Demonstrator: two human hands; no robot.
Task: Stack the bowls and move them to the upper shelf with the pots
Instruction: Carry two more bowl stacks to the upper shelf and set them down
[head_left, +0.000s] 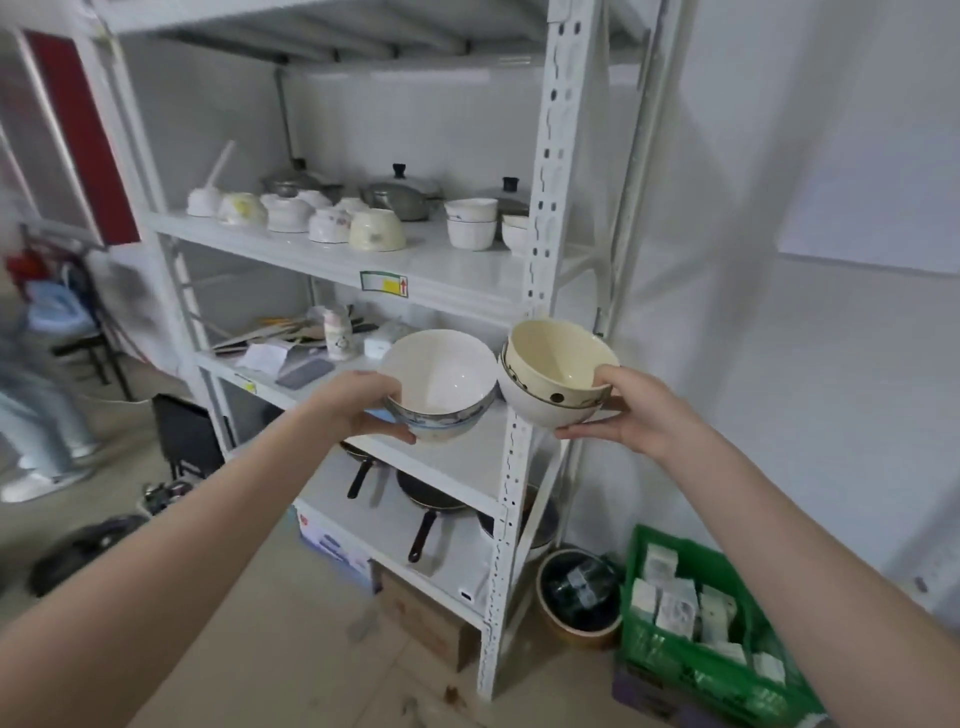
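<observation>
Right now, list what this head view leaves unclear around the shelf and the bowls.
- White bowl with blue pattern: its far outer side is hidden by its own rim.
- Grey lidded metal pots: partly hidden behind upturned bowls.
- Figure at the left edge: blurred and cut off.
- Dark frying pans: partly hidden by the shelf above.

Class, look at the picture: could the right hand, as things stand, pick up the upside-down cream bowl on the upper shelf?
Probably not yet. The right hand is full, gripping stacked bowls, though the way to the upside-down cream bowl at the shelf's front edge looks open.
</observation>
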